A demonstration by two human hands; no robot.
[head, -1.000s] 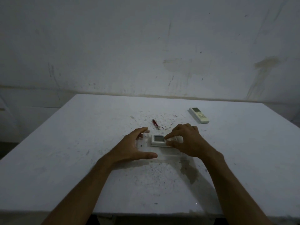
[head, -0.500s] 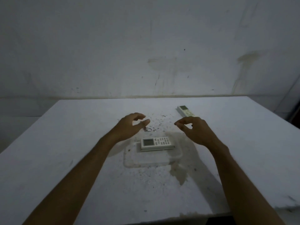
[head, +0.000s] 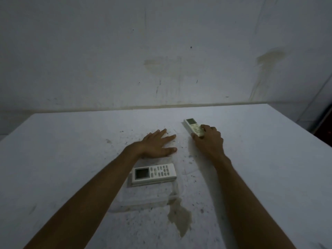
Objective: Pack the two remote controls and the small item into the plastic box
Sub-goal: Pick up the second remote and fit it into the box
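Clear plastic box (head: 154, 198): shallow, see-through, hard to make out; lies on the table near the person, under the left forearm.
First remote (head: 154, 174): white, screen to the left, buttons to the right; lies flat and appears to sit inside the box at its far end. Judged packed.
Second remote (head: 193, 127): white, slimmer, screen end pointing away; on the table beyond the box and to its right, not yet packed.
Right hand (head: 208, 141): fingers curled over the near end of the second remote, thumb at its left edge; a closing grip, the remote not visibly lifted.
Left hand (head: 158, 143): flat on the table, fingers spread, palm down, just beyond the box; holds nothing visible.
Small item: not visible; may be under the left hand, cannot tell.
Progress: roughly one of three things in; second remote being taken up, small item outstanding.
Table (head: 269, 168): white, broad, speckled with dark specks around the work area; a brownish stain (head: 180, 215) near the box's near right corner.
Room: dim; bare pale wall (head: 107, 60) close behind the table, marked with smudges and streaks.
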